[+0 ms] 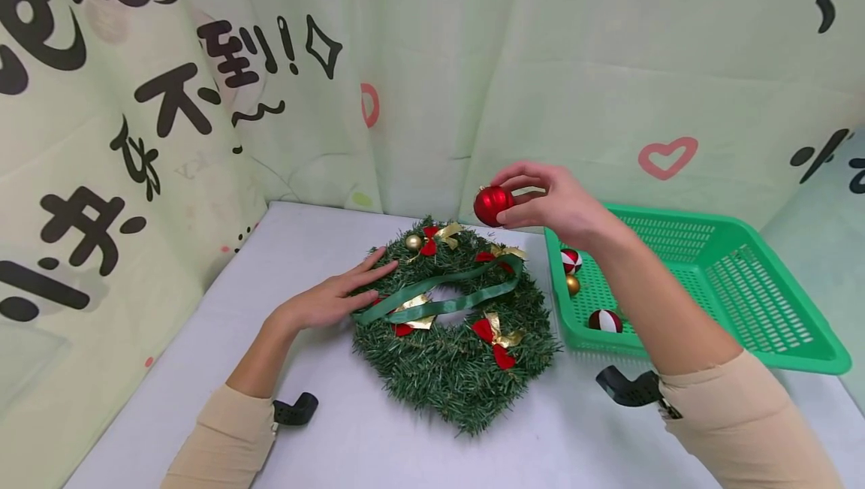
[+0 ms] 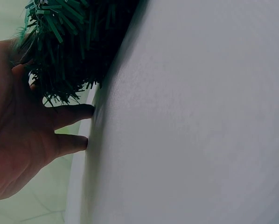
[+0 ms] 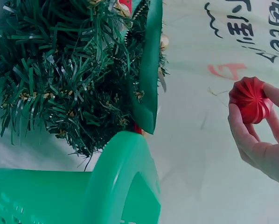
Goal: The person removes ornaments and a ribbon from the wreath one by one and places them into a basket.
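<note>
A green wreath (image 1: 446, 384) lies on the white table, dressed with red and gold bows (image 1: 496, 339), a small gold ball (image 1: 414, 242) and a loop of green ribbon (image 1: 432, 295). My left hand (image 1: 334, 295) rests on its left edge with fingers spread; in the left wrist view, two fingertips reach the table beside the wreath. Above the wreath's far right side, my right hand (image 1: 557, 203) pinches a shiny red ball ornament (image 1: 493, 206) between thumb and fingers. The right wrist view shows the ridged face of that red ornament (image 3: 251, 100).
A green plastic basket (image 1: 736, 230) stands on the right of the table. Inside its left end lie red-and-white balls (image 1: 604, 321) and a gold ball (image 1: 573, 285). Behind the table hangs a pale green curtain (image 1: 432, 98) with black lettering and hearts.
</note>
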The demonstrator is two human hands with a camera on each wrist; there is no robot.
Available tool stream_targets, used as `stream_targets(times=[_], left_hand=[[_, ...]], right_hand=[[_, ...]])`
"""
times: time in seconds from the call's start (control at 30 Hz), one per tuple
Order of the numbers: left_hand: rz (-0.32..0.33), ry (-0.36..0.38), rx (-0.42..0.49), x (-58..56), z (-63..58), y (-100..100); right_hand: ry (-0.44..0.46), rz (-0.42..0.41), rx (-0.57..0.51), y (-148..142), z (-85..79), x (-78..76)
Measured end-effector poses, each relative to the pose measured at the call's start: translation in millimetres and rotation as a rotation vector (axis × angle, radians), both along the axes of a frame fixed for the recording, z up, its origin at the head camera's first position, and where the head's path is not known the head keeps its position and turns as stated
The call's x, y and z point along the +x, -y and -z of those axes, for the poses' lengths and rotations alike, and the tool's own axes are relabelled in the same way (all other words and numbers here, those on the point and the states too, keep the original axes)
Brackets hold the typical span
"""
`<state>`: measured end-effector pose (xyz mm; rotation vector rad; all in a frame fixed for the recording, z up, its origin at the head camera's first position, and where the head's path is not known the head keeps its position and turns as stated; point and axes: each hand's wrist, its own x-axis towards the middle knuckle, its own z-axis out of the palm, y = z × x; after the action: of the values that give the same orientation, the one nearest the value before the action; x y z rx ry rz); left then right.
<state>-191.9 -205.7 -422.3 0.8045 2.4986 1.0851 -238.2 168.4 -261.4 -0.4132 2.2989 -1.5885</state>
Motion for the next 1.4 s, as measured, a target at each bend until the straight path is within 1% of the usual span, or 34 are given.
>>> stream_targets(times=[0.17, 0.37, 0.53, 0.63, 0.87, 1.03, 1.13, 1.27, 1.4], left_hand=[[0.000, -0.005, 0.002, 0.6, 0.7, 0], [0.002, -0.009, 0.007, 0.6, 1.3, 0], [0.001, -0.011, 0.008, 0.3, 0.9, 0], [0.002, -0.009, 0.007, 0.4, 0.5, 0], [0.005, -0.011, 0.008, 0.1, 0.7, 0], [0.000, -0.002, 0.009, 1.0, 0.3, 0], [-0.002, 0.001, 0.011, 1.6, -0.1, 0], [-0.003, 0.001, 0.014, 1.6, -0.6, -1], [-0.001, 0.000, 0.013, 1.3, -0.7, -1]], right_hand=[[-0.022, 0.007, 0.019, -9, -3.9, 6.1], [-0.015, 0.017, 0.020, -22, -9.7, 13.8], [-0.014, 0.038, 0.029, -35, -10.6, 20.5], [-0.023, 0.051, 0.042, -42, -8.1, 23.8], [-0.057, 0.090, 0.114, -55, 0.0, 29.3], [-0.074, 0.111, 0.115, -61, 5.1, 34.0], [-0.084, 0.105, 0.108, -65, 7.6, 36.4], [-0.085, 0.100, 0.101, -70, 11.1, 38.6], [-0.079, 0.122, 0.092, -73, 14.4, 41.2]])
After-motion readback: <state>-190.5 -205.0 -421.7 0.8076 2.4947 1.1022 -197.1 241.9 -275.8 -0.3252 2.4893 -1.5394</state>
